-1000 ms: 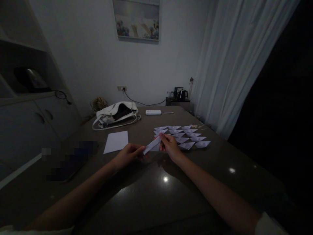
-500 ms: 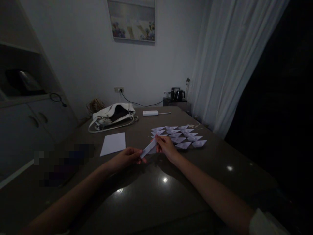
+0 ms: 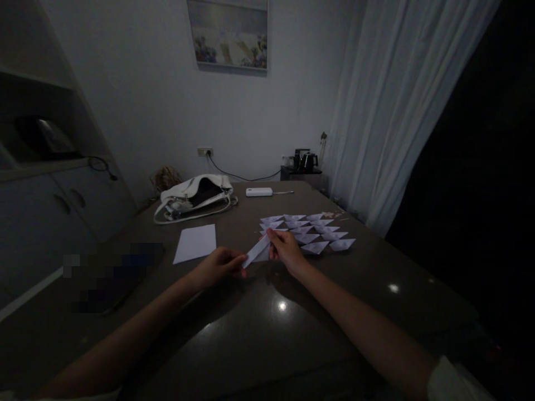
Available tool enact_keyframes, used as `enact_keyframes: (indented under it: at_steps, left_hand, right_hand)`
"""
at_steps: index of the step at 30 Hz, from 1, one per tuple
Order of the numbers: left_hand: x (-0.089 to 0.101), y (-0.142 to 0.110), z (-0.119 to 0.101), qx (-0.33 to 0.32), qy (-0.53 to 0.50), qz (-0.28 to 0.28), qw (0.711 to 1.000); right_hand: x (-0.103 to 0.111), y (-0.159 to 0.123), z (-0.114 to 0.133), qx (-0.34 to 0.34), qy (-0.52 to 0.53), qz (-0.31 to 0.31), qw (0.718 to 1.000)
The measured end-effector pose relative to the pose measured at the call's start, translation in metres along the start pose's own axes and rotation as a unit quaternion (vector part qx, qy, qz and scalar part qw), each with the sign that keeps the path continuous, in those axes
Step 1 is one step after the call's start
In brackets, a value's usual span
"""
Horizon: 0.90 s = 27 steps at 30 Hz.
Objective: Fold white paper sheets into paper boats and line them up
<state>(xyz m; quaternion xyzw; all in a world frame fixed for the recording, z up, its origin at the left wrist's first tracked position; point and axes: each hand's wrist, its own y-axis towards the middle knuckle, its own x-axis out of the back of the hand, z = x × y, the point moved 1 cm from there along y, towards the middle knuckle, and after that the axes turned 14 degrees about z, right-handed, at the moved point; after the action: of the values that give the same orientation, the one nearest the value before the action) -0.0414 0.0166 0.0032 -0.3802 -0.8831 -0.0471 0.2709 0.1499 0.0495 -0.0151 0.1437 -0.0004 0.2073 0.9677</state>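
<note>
Between my two hands is a partly folded piece of white paper (image 3: 256,252), held tilted above the table with a narrow folded strip facing me. My left hand (image 3: 221,264) pinches its lower left end between thumb and fingers. At the upper right end, my right hand (image 3: 286,250) grips it, the fingers partly hidden behind the paper. Just beyond my right hand, several folded paper boats (image 3: 315,247) stand in rows. A flat stack of white paper (image 3: 195,243) lies to the left, beyond my left hand.
A white handbag (image 3: 196,196) rests at the table's (image 3: 267,345) far left, with a white power bank (image 3: 259,192) and short cable to its right. A blurred-out dark object (image 3: 121,278) lies at the left. A kettle (image 3: 308,162) stands behind the table, near a white curtain (image 3: 376,111).
My left fingers have shifted slightly on the paper's lower end. Both hands still hold it in nearly the same place; the whole view has moved a little.
</note>
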Motion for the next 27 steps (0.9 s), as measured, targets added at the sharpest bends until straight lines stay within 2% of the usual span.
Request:
enact_keyframes:
  at_steps: [3,6,9,11,15,19,22,27]
  left_hand:
    - [0.004,-0.003,-0.002,0.013,0.094,-0.011,0.995]
    - [0.009,-0.006,-0.005,0.008,0.207,-0.034,0.978]
    - [0.011,-0.008,-0.01,0.002,0.274,-0.044,0.961]
    - [0.009,-0.009,-0.012,-0.01,0.272,-0.043,0.961]
    - [0.001,-0.006,-0.011,-0.013,0.171,-0.042,0.984]
    - [-0.007,-0.003,-0.007,-0.009,0.098,-0.005,0.995]
    - [-0.008,-0.002,-0.004,-0.007,0.093,-0.005,0.996]
    - [-0.005,-0.002,-0.005,-0.001,0.148,-0.037,0.988]
  right_hand:
    - [-0.001,0.0,-0.001,0.005,-0.017,-0.001,1.0]
    - [-0.003,0.001,-0.004,0.004,-0.019,0.0,1.0]
    - [-0.004,0.002,-0.005,0.008,-0.011,0.0,1.0]
    - [-0.004,0.002,-0.006,0.007,-0.009,-0.002,1.0]
    - [-0.009,-0.001,-0.004,-0.001,0.002,0.034,0.999]
    - [-0.015,-0.004,-0.001,0.006,0.021,0.07,0.997]
    - [-0.016,-0.004,0.001,-0.001,0.022,0.07,0.997]
    - [-0.015,-0.005,0.002,-0.02,0.022,0.074,0.997]
